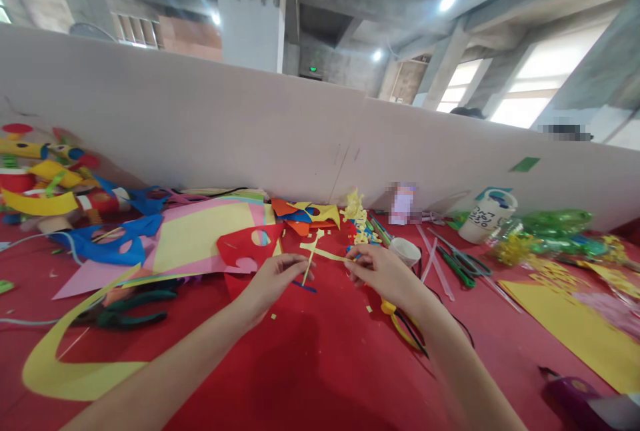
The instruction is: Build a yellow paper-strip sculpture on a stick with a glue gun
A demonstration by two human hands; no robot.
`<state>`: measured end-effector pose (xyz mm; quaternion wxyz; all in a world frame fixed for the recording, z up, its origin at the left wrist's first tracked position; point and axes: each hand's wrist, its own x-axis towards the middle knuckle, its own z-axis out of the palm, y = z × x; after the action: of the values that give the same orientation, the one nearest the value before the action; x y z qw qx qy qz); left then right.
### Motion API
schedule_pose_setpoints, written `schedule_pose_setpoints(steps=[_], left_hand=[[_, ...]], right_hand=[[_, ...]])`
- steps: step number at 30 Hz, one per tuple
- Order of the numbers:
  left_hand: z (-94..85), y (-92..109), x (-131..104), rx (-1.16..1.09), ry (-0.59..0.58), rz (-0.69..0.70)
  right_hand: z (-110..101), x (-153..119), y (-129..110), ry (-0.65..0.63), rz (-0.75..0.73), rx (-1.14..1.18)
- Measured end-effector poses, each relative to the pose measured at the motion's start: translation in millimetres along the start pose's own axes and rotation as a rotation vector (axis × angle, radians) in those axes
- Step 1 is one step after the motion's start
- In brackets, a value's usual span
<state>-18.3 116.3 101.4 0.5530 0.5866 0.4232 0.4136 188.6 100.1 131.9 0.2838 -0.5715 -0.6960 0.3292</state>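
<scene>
Over the middle of the red table, my left hand (283, 279) pinches a thin yellow stick (311, 259), which stands tilted with its top leaning right. A short dark blue strip (305, 287) lies at the stick's lower end. My right hand (376, 269) is closed by its fingertips on the right end of a pale yellow paper strip (327, 254). That strip runs leftward behind the stick to a wider yellow piece. Just left of my left hand rests a red felt mask shape (245, 247) with round holes.
Green-handled pliers (133, 311) and a curved yellow sheet (75, 377) lie at left. A white cup (405, 251), scissors (463, 257), a white container (487, 217) and yellow sheets (570, 331) are at right. A purple glue gun (575, 401) sits near the front. Behind stands a white partition (225, 131).
</scene>
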Motion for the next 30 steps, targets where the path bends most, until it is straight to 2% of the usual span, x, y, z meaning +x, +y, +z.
schedule_pose_setpoints(steps=[3,8,15,20,24,26,30], left_hand=[[-0.5,-0.9,0.3,-0.099,-0.031,-0.047],[-1.6,-4.7,2.2,-0.222,-0.054,-0.053],[-4.8,-8.4,5.7,-0.210,-0.027,-0.024],[-5.1,-8.0,5.1,-0.094,-0.018,-0.009],[-1.6,-2.5,1.6,0.104,-0.056,0.037],[2.2,2.9,-1.8,0.213,-0.051,0.071],[10.7,11.5,-10.0,0.401,-0.103,0.157]], right_hand=[[-1.1,2.8,4.7,0.025,0.030,0.026],[-4.0,4.1,7.7,0.022,-0.026,-0.014],[-11.1,-10.4,-10.9,-0.037,-0.077,-0.013],[-9.8,-28.3,-31.0,-0.170,-0.229,-0.172],[3.7,-36.7,-44.1,-0.264,-0.299,-0.240],[13.6,-37.7,-50.3,-0.217,-0.312,-0.338],[24.9,-35.9,-58.4,-0.005,-0.440,-0.523]])
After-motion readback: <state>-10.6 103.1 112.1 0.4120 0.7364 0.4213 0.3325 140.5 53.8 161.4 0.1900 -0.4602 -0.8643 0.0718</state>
